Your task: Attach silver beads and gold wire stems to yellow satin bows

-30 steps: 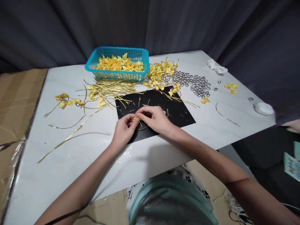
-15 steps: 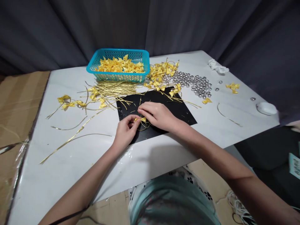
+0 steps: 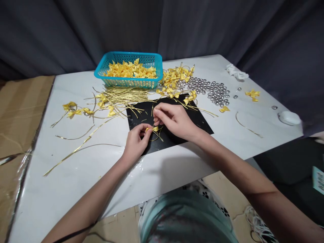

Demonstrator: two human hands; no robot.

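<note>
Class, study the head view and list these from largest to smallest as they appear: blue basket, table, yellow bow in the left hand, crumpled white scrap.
1. Table
2. Blue basket
3. Crumpled white scrap
4. Yellow bow, partly covered by the left hand

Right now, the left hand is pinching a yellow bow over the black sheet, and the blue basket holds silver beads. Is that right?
Not quite: the head view shows the blue basket holding yellow bows, not silver beads. The left hand does pinch a yellow bow over the black sheet.
</note>
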